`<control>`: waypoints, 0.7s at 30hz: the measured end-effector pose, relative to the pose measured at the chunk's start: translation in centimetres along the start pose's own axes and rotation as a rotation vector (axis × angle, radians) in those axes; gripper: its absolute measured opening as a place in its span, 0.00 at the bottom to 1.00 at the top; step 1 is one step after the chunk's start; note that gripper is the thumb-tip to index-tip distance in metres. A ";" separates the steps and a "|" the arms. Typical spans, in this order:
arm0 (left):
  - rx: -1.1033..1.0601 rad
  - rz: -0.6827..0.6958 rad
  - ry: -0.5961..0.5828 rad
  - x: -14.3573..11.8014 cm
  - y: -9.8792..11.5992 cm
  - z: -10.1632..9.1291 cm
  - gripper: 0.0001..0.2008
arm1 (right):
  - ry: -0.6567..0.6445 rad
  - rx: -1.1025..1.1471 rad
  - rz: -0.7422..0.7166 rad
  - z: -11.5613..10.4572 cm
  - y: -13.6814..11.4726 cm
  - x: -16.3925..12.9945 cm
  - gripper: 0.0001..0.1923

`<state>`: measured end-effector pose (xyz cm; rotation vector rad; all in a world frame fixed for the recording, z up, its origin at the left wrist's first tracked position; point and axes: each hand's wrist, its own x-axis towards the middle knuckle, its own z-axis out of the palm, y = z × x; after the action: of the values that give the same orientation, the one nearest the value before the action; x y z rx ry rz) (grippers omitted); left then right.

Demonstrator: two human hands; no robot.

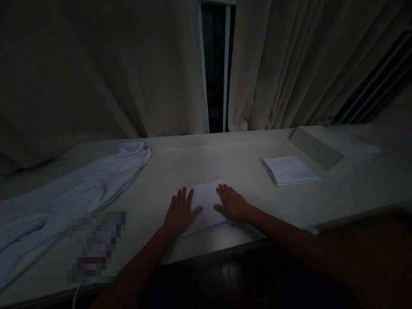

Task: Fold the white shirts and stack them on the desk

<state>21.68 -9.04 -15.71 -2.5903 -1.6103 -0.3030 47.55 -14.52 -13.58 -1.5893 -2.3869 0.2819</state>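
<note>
Head view: two hands (pixel 180 211) (pixel 234 203) on one cloth (pixel 206 198).

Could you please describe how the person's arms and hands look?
The left hand and right hand are bare, without gloves. The left forearm and right forearm look bare too, no sleeve, watch or bracelet showing; dim light hides finer detail.

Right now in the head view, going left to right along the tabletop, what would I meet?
White garment → white cloth with the left hand and right hand flat on it → folded white square → pale box-like object.
</note>
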 end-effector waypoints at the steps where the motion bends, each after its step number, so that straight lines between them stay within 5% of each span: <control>1: -0.005 -0.006 0.006 -0.3 0.1 0.4 0.43 | -0.006 0.002 0.011 0.5 0.0 -0.5 0.41; 13: -0.061 -0.029 0.010 -0.7 0.0 0.6 0.43 | 0.046 -0.016 0.043 1.5 -0.2 -1.1 0.39; 18: -0.022 -0.010 -0.030 0.2 -0.5 -0.7 0.41 | 0.011 0.016 0.059 -0.4 -0.1 0.7 0.34; 21: 0.009 -0.005 0.024 0.2 -0.1 -0.9 0.42 | 0.051 0.084 0.265 -2.4 0.9 3.7 0.26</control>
<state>21.56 -8.96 -14.82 -2.5662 -1.6061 -0.3253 47.69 -10.72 -11.21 -1.8495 -2.0965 0.3821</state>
